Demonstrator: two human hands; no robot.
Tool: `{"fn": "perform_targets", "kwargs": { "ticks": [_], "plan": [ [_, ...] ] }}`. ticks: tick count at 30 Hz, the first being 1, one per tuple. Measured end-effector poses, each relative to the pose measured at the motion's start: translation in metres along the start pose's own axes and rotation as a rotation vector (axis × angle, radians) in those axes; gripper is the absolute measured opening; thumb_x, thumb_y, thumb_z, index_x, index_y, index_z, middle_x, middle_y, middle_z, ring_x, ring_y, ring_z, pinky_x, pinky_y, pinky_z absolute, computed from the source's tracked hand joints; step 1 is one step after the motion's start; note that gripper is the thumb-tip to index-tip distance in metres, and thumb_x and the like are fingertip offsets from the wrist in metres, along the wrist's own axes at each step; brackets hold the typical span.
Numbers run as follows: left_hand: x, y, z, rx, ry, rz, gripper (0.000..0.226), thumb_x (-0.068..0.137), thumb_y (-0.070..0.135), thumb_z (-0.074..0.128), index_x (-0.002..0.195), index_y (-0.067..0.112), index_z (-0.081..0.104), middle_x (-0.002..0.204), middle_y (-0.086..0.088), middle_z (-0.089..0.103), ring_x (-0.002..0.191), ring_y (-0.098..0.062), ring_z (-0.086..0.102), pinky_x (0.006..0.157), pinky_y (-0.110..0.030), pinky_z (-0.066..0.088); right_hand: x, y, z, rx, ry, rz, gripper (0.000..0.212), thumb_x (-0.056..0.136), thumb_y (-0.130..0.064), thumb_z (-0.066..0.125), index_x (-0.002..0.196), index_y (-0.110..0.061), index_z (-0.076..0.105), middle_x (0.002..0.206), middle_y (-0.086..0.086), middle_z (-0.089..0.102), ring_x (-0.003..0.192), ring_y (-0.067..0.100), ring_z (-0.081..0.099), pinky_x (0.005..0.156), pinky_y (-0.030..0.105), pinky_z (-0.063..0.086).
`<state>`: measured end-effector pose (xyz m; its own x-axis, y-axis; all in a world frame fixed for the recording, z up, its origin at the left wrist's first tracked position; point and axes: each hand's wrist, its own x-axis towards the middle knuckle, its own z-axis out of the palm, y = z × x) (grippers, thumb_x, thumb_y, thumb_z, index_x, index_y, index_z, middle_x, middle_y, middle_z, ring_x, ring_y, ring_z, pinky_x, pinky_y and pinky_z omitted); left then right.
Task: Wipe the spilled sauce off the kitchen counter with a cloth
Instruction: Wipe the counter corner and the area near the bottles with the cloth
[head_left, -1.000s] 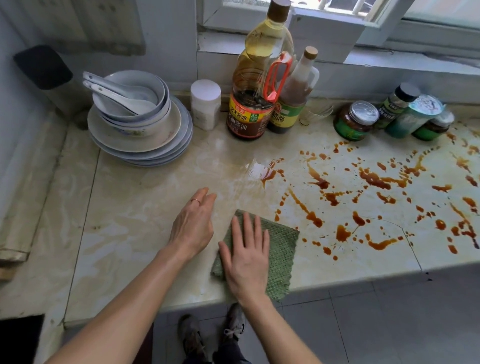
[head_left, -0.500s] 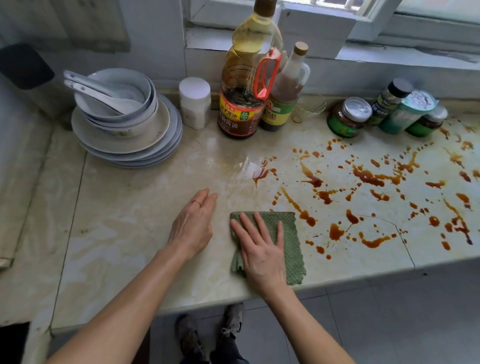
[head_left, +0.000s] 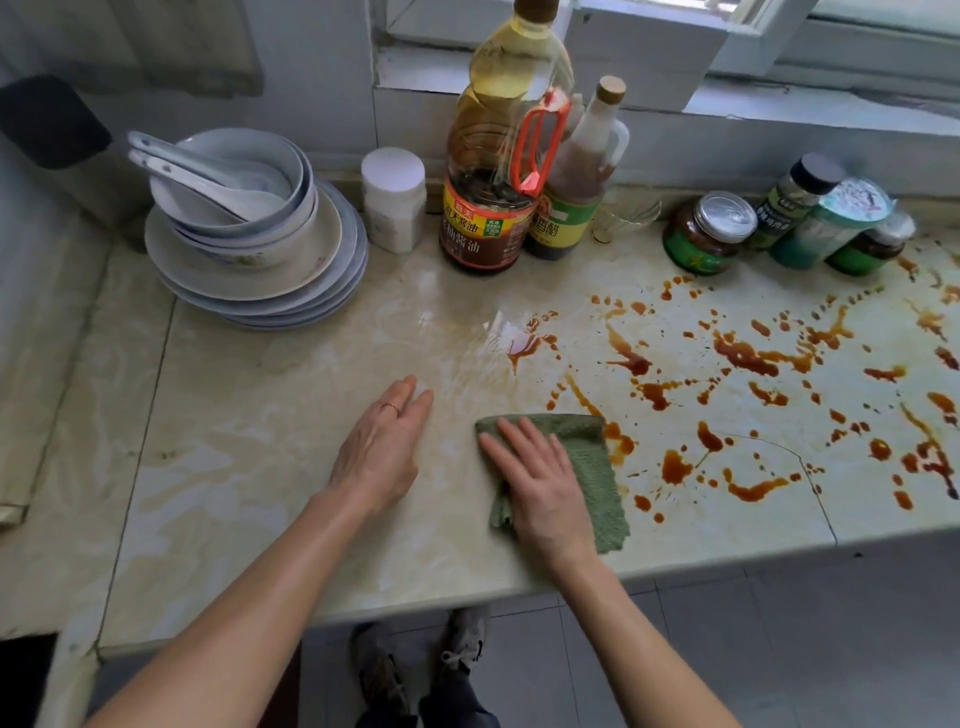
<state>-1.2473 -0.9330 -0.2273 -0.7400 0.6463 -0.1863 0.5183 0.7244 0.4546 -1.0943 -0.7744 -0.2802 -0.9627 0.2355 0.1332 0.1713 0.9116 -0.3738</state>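
A green knitted cloth lies flat on the pale marble counter near its front edge. My right hand presses down on the cloth with fingers spread, palm flat. The cloth's right edge touches the nearest brown sauce drops. Spilled sauce spreads in splashes and streaks over the counter's right half. My left hand rests flat on the bare counter just left of the cloth, fingers together, holding nothing; a ring is on one finger.
At the back left stands a stack of plates and bowls with spoons. A white jar, a big soy sauce bottle and a vinegar bottle line the back wall. Several jars stand at the back right. My shoes show below the counter edge.
My right hand has slid the cloth to the right, up to the first sauce drops. The left hand has stayed in place.
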Motion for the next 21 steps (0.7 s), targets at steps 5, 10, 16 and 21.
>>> {"fn": "perform_targets", "kwargs": {
  "ticks": [5, 10, 16, 21],
  "plan": [
    [0.001, 0.0, 0.001, -0.026, -0.004, -0.014, 0.081, 0.078, -0.012, 0.04, 0.148, 0.024, 0.021, 0.158, 0.001, 0.007, 0.145, -0.016, 0.009, 0.115, -0.023, 0.014, -0.001, -0.007, 0.0, -0.009, 0.079, 0.228, 0.059, 0.09, -0.016, 0.04, 0.148, -0.026, 0.04, 0.158, -0.003, 0.03, 0.149, 0.019, 0.016, 0.118, 0.049, 0.017],
    [0.003, 0.004, 0.007, -0.004, 0.014, -0.027, 0.078, 0.08, -0.009, 0.041, 0.149, 0.022, 0.02, 0.158, 0.0, 0.007, 0.145, -0.016, 0.008, 0.116, -0.024, 0.012, 0.006, -0.019, 0.005, -0.086, -0.068, -0.028, 0.056, 0.094, -0.03, 0.039, 0.15, -0.03, 0.036, 0.158, -0.006, 0.03, 0.148, 0.018, 0.019, 0.117, 0.048, 0.02],
    [0.003, 0.003, 0.006, -0.005, 0.014, -0.051, 0.076, 0.083, -0.01, 0.036, 0.148, 0.024, 0.021, 0.158, 0.002, 0.007, 0.145, -0.016, 0.01, 0.115, -0.024, 0.012, 0.013, 0.01, -0.007, -0.217, -0.036, 0.238, 0.059, 0.099, -0.051, 0.026, 0.154, -0.031, 0.022, 0.162, -0.006, 0.015, 0.15, 0.017, 0.008, 0.117, 0.054, 0.017],
    [0.004, 0.007, 0.011, -0.014, 0.052, -0.071, 0.075, 0.082, -0.008, 0.038, 0.148, 0.023, 0.022, 0.158, 0.001, 0.008, 0.145, -0.015, 0.009, 0.116, -0.024, 0.013, 0.008, -0.024, 0.007, -0.211, -0.051, 0.108, 0.057, 0.099, -0.048, 0.03, 0.153, -0.029, 0.029, 0.161, -0.003, 0.021, 0.149, 0.023, 0.013, 0.116, 0.054, 0.015]
  ]
}}
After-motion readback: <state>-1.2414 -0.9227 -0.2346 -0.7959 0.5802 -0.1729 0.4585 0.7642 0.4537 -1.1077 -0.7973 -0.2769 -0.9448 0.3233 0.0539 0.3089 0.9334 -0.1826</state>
